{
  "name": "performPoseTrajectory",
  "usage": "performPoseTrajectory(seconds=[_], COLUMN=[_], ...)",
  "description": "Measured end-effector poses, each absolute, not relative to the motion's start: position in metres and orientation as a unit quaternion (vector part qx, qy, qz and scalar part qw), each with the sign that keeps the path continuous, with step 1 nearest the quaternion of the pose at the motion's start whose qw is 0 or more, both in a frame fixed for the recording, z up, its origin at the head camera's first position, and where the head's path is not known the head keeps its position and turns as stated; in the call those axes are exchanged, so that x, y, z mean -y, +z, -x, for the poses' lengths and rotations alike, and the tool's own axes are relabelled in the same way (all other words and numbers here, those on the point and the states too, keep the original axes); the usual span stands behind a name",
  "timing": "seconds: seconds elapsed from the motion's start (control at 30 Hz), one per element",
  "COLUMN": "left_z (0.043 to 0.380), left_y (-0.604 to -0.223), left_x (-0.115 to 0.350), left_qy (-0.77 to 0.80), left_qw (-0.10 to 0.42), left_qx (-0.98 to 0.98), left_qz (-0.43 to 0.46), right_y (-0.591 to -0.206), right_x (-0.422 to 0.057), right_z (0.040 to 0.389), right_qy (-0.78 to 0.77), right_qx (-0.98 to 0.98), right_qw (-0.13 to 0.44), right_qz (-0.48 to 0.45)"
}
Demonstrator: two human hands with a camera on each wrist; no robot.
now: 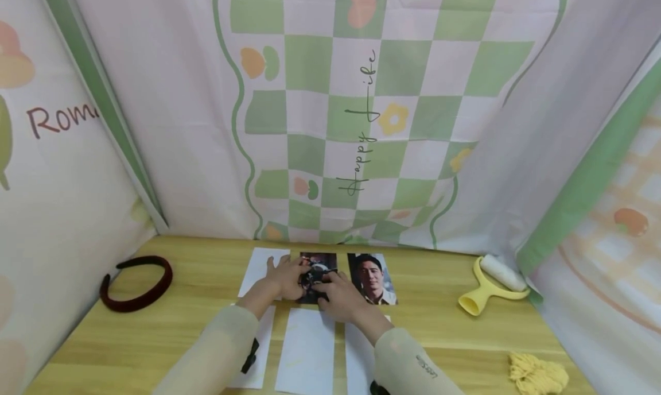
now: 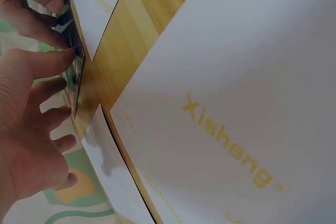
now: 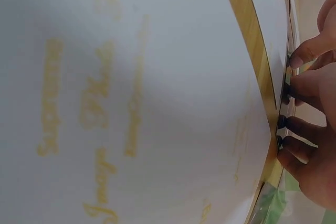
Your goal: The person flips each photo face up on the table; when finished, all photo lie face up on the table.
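Wood-grain table [image 1: 196, 337], checked curtain [image 1: 356, 113] behind. Dark photo [image 1: 311, 278] lies back row ctr., betw. white sheet [image 1: 253, 271] & portrait photo [image 1: 372, 277], prob. spaced to match. L hand [image 1: 285, 278], fingers spread, & R hand [image 1: 341, 297], fingers loosely bent, both touch it, no grip seen; likely to steady it flat, in line.

What I wear: pale cream, both sides.
My left sleeve [image 1: 214, 352]: black piece [image 1: 251, 357] juts at 3 o'clock. My right sleeve [image 1: 405, 363]: small dark cursive script [image 1: 426, 366] toward 3 o'clock, second black piece [image 1: 378, 388] at 8 o'clock.
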State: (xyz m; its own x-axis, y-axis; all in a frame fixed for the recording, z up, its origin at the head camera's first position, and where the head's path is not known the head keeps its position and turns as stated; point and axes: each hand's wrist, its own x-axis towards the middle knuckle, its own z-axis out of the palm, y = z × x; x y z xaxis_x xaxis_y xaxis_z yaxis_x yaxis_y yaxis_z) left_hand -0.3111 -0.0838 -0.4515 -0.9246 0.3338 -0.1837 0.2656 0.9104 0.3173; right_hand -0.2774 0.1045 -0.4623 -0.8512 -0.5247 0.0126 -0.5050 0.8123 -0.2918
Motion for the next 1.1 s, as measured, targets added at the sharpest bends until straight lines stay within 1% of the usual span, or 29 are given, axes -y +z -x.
performPoseTrajectory(seconds=[0.17, 0.3, 0.4, 0.57, 0.77, 1.0, 1.1], left_z=[0.311, 0.312, 0.313, 0.314, 0.315, 0.317, 0.316], left_y=[-0.452, -0.452, -0.450, -0.447, -0.444, -0.446, -0.447], left_x=[0.088, 0.092, 0.097, 0.112, 0.136, 0.163, 0.171], left_qy=[0.163, 0.170, 0.167, 0.158, 0.157, 0.208, 0.219], left_qw=[0.117, 0.108, 0.097, 0.096, 0.110, 0.144, 0.158], left_qx=[-0.967, -0.967, -0.970, -0.973, -0.974, -0.962, -0.958], left_qz=[-0.158, -0.157, -0.148, -0.135, -0.118, -0.107, -0.102], right_y=[-0.462, -0.460, -0.458, -0.456, -0.452, -0.445, -0.441], right_x=[-0.101, -0.097, -0.092, -0.082, -0.066, -0.044, -0.037], right_z=[0.277, 0.277, 0.278, 0.279, 0.281, 0.279, 0.278], right_qy=[-0.123, -0.118, -0.134, -0.195, -0.293, -0.425, -0.461], right_qx=[-0.954, -0.954, -0.950, -0.935, -0.909, -0.866, -0.850], right_qw=[0.023, 0.000, -0.012, -0.006, 0.041, 0.154, 0.173], right_qz=[0.271, 0.276, 0.282, 0.298, 0.295, 0.216, 0.189])
